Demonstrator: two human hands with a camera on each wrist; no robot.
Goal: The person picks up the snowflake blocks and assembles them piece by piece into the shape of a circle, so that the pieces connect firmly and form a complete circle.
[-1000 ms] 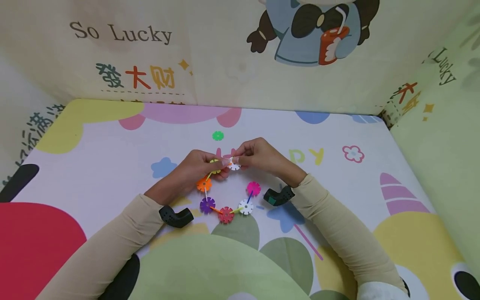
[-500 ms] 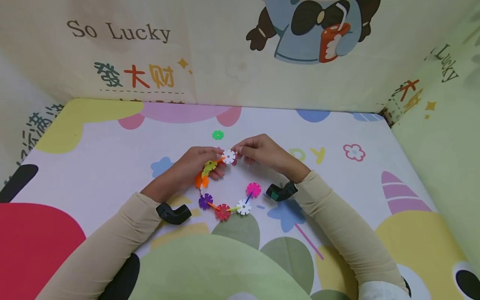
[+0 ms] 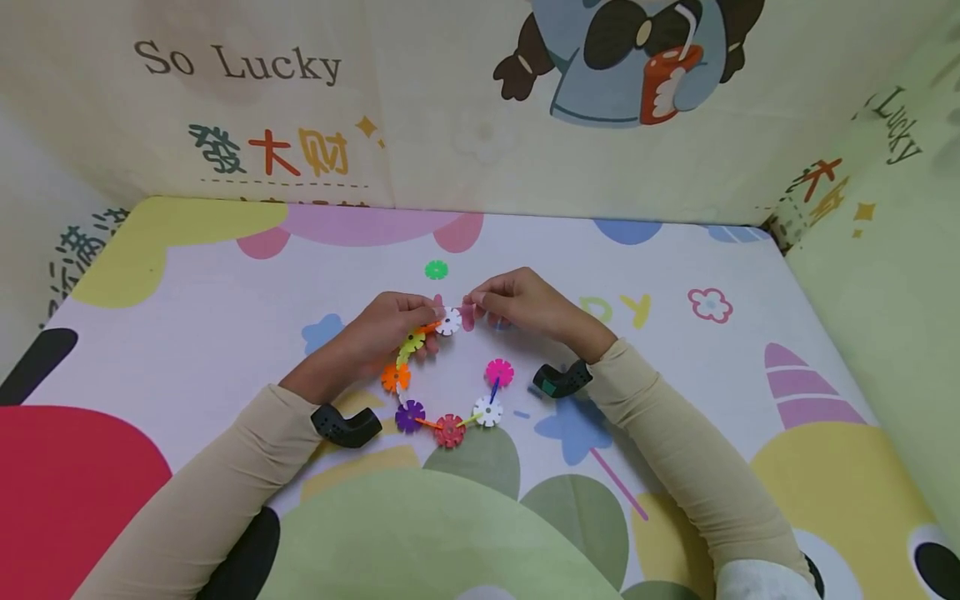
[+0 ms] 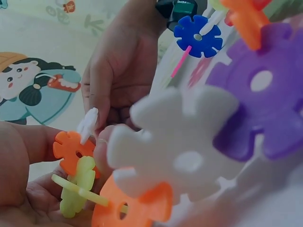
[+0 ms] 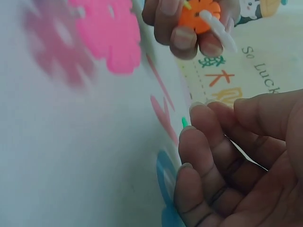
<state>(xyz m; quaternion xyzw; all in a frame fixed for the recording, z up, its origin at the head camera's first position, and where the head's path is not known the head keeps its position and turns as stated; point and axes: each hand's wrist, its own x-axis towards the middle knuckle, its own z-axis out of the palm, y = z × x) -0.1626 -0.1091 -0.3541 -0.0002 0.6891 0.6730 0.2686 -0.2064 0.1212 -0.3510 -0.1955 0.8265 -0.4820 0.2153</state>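
A chain of interlocking snowflake discs forms an incomplete ring between my hands. My left hand (image 3: 390, 325) pinches the orange disc (image 4: 71, 150) near the chain's upper end, where a white disc (image 3: 448, 322) sticks out to the right. Yellow-green discs (image 4: 78, 187) follow it beneath the palm. Along the bottom run a purple disc (image 3: 409, 417), a red disc (image 3: 449, 431) and another white one, up to the pink disc (image 3: 498, 372) at the other end. My right hand (image 3: 521, 300) hovers just right of the upper white disc, fingers loosely bent and nothing between them (image 5: 236, 161).
A loose green disc (image 3: 436, 269) lies on the table beyond the hands. The patterned tabletop (image 3: 645, 258) is bordered by a printed cloth wall (image 3: 435, 100) at the back and at both sides. Black wrist cameras (image 3: 562, 381) sit on both wrists.
My right hand has let go of the upper white disc and drawn slightly up and away. My left hand, still holding the chain, has shifted a little left, and the ring's discs moved with it.
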